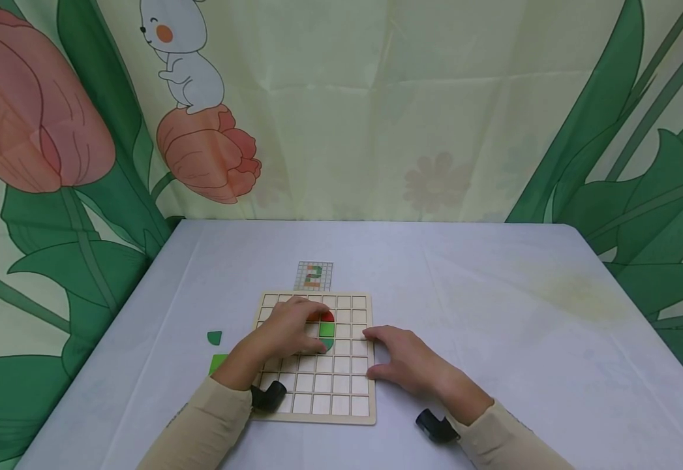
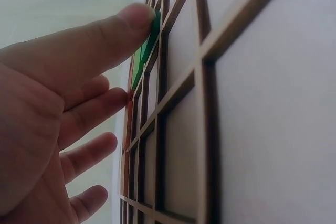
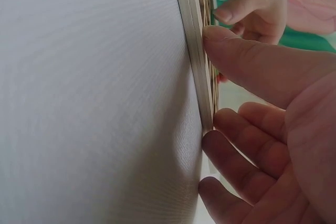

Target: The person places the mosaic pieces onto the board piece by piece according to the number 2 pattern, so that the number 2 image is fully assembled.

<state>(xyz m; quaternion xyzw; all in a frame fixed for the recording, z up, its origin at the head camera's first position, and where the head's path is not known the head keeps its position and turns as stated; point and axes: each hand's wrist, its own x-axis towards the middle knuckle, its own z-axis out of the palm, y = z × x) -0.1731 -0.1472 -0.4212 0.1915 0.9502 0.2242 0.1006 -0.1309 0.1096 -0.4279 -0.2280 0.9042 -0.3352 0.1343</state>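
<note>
Pale wooden grid board point(image 1: 341, 383) on white surface point(image 1: 464, 274); we note left grip point(image 1: 290, 328) spread, thumb touching curved dark-green piece point(image 1: 328, 343), fingers part-hiding curved red piece point(image 1: 328, 317); right grip point(image 1: 404, 359), loosely extended, touches board's edge.

Head view bright, evenly lit; wrist views dimmer, softer; right one shows shadow across tablecloth point(image 3: 94, 87).

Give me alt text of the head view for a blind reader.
The left hand reaches over a grid board on a table, touching a dark green piece; the right hand touches the board's right edge. A card lies beyond the board.
</note>
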